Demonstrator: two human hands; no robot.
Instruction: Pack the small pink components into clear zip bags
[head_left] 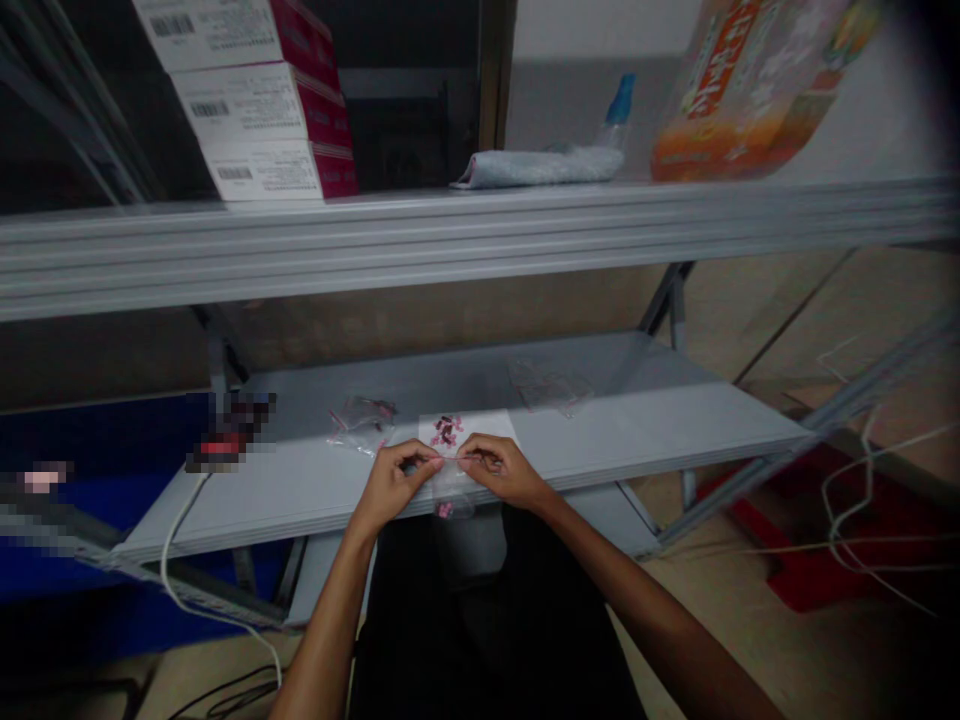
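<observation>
Both hands (450,475) pinch-grip small clear bag (452,492).

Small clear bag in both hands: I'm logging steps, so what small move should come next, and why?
Probably press the small clear bag shut along its top edge: the left hand and right hand pinch that edge, and pink pieces already lie at its bottom.

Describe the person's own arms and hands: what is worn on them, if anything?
The left hand and right hand are bare, with no gloves. The left forearm and right forearm are uncovered; no sleeve shows within the frame. No watch, ring or bracelet can be seen, though the picture is dim.
</observation>
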